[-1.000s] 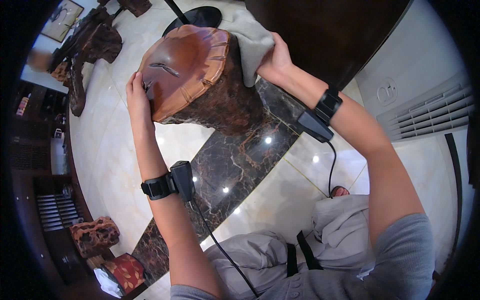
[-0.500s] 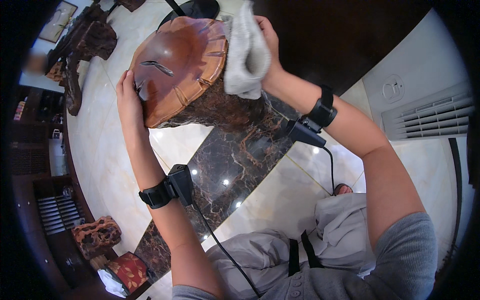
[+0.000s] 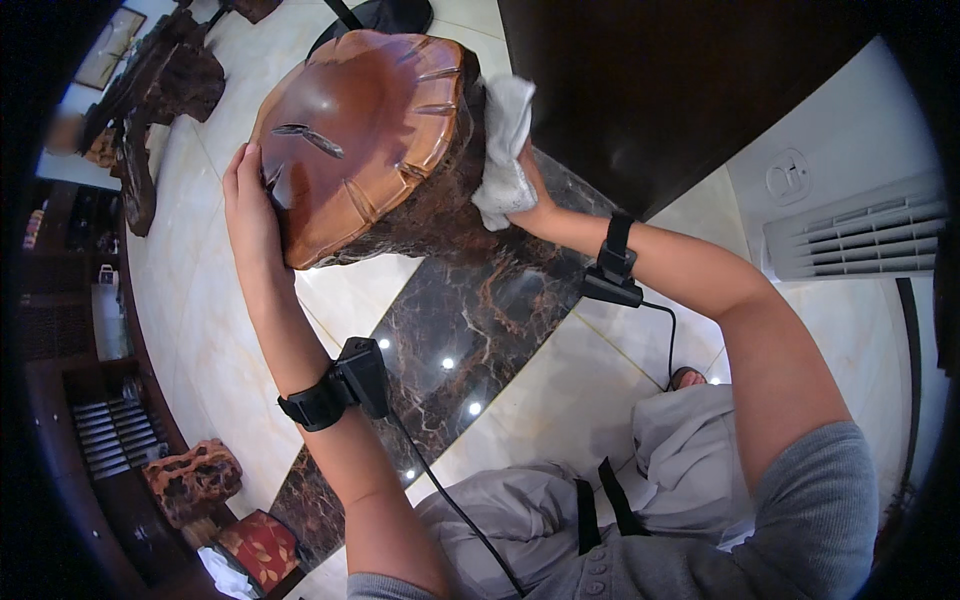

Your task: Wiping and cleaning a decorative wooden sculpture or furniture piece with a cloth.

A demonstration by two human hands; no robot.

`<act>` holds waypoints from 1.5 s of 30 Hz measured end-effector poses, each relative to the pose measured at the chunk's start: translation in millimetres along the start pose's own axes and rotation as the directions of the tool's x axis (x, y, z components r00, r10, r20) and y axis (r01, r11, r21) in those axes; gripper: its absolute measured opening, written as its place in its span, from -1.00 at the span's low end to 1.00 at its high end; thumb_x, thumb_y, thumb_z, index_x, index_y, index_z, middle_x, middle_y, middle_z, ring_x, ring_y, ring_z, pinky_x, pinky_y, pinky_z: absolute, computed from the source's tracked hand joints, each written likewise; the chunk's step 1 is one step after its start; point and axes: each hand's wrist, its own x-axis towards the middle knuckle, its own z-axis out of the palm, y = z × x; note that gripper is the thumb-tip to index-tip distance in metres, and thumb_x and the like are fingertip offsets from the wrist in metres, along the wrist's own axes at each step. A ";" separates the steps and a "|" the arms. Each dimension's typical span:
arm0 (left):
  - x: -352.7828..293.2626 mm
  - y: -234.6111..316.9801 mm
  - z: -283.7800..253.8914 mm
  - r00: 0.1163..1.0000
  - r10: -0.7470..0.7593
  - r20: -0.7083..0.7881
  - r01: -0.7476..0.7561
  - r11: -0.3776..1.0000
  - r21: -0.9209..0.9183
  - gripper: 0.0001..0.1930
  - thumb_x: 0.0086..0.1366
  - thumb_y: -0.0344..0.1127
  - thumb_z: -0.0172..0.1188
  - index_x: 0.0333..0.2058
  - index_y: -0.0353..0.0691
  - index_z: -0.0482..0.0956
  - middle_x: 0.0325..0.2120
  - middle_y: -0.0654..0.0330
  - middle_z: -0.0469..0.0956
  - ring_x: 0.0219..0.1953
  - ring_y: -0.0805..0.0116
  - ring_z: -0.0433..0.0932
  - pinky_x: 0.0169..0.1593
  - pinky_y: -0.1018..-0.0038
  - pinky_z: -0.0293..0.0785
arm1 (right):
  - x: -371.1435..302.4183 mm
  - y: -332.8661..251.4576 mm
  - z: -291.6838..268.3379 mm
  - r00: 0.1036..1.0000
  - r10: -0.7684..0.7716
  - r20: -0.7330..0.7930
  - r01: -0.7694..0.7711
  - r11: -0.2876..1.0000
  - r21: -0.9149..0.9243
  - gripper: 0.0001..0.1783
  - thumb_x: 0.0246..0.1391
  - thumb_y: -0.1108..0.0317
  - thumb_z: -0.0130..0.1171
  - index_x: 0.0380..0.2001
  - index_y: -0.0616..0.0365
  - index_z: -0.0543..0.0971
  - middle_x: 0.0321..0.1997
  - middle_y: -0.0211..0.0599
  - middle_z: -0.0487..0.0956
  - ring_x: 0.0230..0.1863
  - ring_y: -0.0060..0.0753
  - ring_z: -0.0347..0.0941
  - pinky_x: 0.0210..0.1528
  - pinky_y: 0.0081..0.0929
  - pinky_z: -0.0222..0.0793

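Note:
A stump-like wooden piece (image 3: 330,105) stands ahead of me, its polished reddish-brown top edged with carved notches and marked by a dark slit. Below the rim its side is rough, dark and bark-like. My left hand (image 3: 252,210) grips the left edge of the top, fingers along the rim and thumb out of sight. On the right, a whitish-grey cloth (image 3: 507,150) is bunched in my right hand (image 3: 532,190), against or very near the rough side. The cloth hides most of that hand's fingers.
A dark panel (image 3: 640,90) rises behind my right hand, with a white vented appliance (image 3: 850,210) at the right. A round black base (image 3: 395,15) stands beyond the stump. Gnarled wood (image 3: 175,90) lies far left; dark shelving (image 3: 110,390) lines the left side. Cables trail from both wrist straps.
My right hand and the cloth have moved down from the notched rim to the stump's rough side. My left hand stays at the left edge, barely shifted.

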 end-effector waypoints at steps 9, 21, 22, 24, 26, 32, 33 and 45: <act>6.1 -5.1 -2.4 1.000 0.003 0.031 -0.002 1.000 -0.021 -0.69 0.19 -0.16 0.05 -0.23 -0.29 0.39 -0.27 0.24 0.35 -0.22 0.44 0.37 -0.18 0.54 0.47 | -0.8 7.0 -1.3 0.891 0.450 0.057 -0.453 0.882 0.132 -0.42 0.10 0.24 -0.15 0.13 0.30 0.07 0.20 0.07 0.08 0.28 -0.07 -0.09 0.25 -0.40 -0.16; -10.7 10.3 -7.1 0.981 -0.172 -0.088 0.173 0.985 0.000 -0.50 0.15 -0.01 0.05 -0.05 -0.25 0.38 -0.15 0.19 0.42 -0.11 0.38 0.41 -0.02 0.50 0.32 | 134.2 30.3 21.4 0.911 -0.413 -0.002 0.389 0.855 0.344 -0.63 0.13 0.13 -0.14 -0.12 0.12 0.45 -0.40 -0.49 0.47 -0.34 -0.72 0.33 -0.21 -0.68 0.26; -8.7 12.0 -5.4 0.984 -0.162 -0.077 0.163 0.987 0.002 -0.50 0.15 -0.01 0.05 -0.05 -0.25 0.38 -0.15 0.19 0.42 -0.11 0.38 0.41 -0.02 0.50 0.32 | 137.1 73.2 29.5 0.932 -0.336 0.132 0.262 0.881 0.395 -0.63 0.13 0.10 -0.12 -0.13 0.10 0.44 -0.38 -0.48 0.47 -0.33 -0.70 0.34 -0.23 -0.66 0.27; 0.1 5.0 7.2 0.998 -0.057 -0.024 0.059 0.994 0.089 -0.51 0.16 -0.03 0.04 -0.04 -0.26 0.38 -0.12 0.19 0.41 -0.11 0.38 0.41 0.00 0.49 0.31 | 137.1 135.7 21.0 0.903 -0.164 0.396 -0.016 0.910 0.413 -0.62 0.11 0.06 -0.09 -0.13 0.07 0.42 -0.33 -0.45 0.46 -0.32 -0.65 0.36 -0.28 -0.63 0.29; -7.4 8.0 4.6 0.997 -0.064 -0.042 0.066 0.996 0.055 -0.52 0.17 -0.05 0.04 -0.04 -0.27 0.37 -0.11 0.19 0.40 -0.10 0.39 0.40 0.01 0.49 0.30 | 113.5 152.3 27.0 0.806 0.104 0.583 -0.339 0.888 0.310 -0.61 0.11 0.06 -0.09 -0.10 0.07 0.39 -0.27 -0.42 0.43 -0.27 -0.60 0.33 -0.24 -0.58 0.26; -7.7 7.9 -2.3 0.997 -0.056 -0.051 0.058 0.998 0.039 -0.54 0.19 -0.10 0.05 -0.03 -0.29 0.35 -0.06 0.18 0.36 -0.04 0.39 0.35 0.04 0.49 0.29 | 41.8 140.4 8.8 0.412 0.647 0.641 -0.869 0.492 0.062 -0.56 0.12 0.07 -0.12 -0.01 0.08 0.31 -0.10 -0.35 0.35 -0.10 -0.47 0.26 -0.09 -0.42 0.19; -5.5 2.9 -5.4 0.999 -0.016 -0.037 0.018 0.997 0.070 -0.54 0.19 -0.10 0.05 -0.03 -0.29 0.35 -0.06 0.18 0.35 -0.02 0.38 0.33 0.03 0.49 0.31 | 32.7 132.8 4.1 0.358 0.701 0.617 -0.904 0.425 0.042 -0.55 0.12 0.07 -0.12 0.01 0.08 0.30 -0.07 -0.34 0.34 -0.08 -0.45 0.25 -0.06 -0.39 0.18; -9.5 4.8 2.7 0.997 0.071 0.003 -0.069 0.962 0.264 -0.46 0.18 -0.03 -0.01 0.03 -0.27 0.28 -0.01 0.05 0.33 0.06 0.28 0.27 0.11 0.48 0.10 | 13.8 25.8 -41.1 0.221 0.800 0.558 -0.974 0.149 0.172 -0.50 0.10 0.16 -0.08 0.09 0.10 0.24 0.07 -0.22 0.32 0.03 -0.24 0.29 0.00 -0.07 0.25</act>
